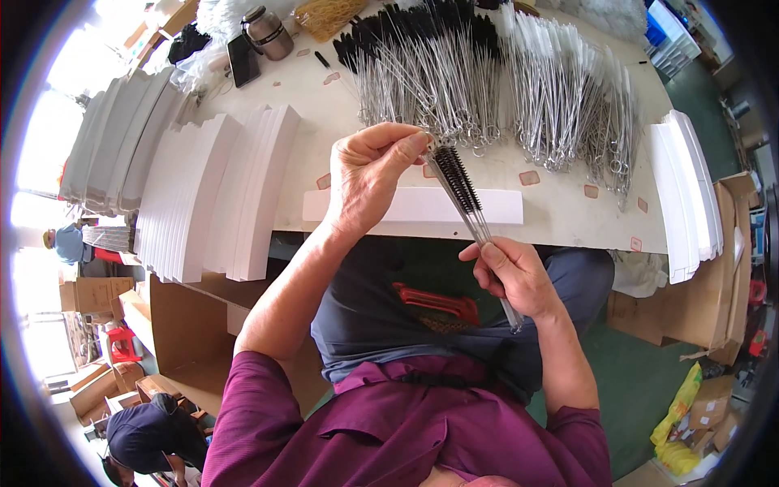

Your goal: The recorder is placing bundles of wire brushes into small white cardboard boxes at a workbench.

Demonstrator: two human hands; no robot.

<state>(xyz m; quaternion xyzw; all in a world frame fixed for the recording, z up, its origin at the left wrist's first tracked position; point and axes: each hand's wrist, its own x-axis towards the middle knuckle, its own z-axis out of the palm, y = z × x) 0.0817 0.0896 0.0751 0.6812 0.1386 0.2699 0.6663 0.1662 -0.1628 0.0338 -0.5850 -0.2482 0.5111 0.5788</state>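
Observation:
My left hand (369,174) pinches the bristle end of a small bundle of black wire brushes (458,183) above the table's near edge. My right hand (515,276) grips the twisted wire handles of the same bundle lower down, over my lap. A long white card strip (503,207) lies flat on the table just behind the brushes. Farther back lie a heap of black-bristled wire brushes (430,65) and a heap of white-bristled ones (568,89).
Stacks of white card strips (215,191) fill the table's left side, and another stack (686,195) stands at the right edge. A metal flask (268,32) and a dark phone (242,61) sit at the back left. Cardboard boxes (714,300) surround the table; another person (146,434) crouches lower left.

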